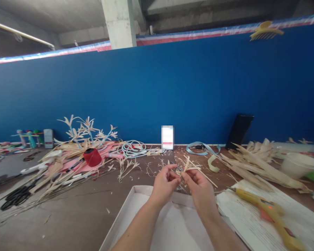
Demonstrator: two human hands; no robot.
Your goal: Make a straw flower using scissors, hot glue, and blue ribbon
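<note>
My left hand [165, 184] and my right hand [199, 188] meet above the far edge of a shallow white box lid [125, 216]. Both pinch a small bundle of pale straw strips [184, 167] between thumb and fingertips. The strips fan out upward and to the right from the pinch. Both forearms reach in from the bottom of the picture over the lid.
A yellow glue gun [267, 211] lies on white paper [298, 212] at the right. Dried husk leaves [253, 164] and a white bowl [298, 164] sit beyond. At left are a red thread spool [92, 157], straw flowers [86, 130], black scissors [15, 197] and coiled cable [133, 148]. A blue wall [157, 94] backs the table.
</note>
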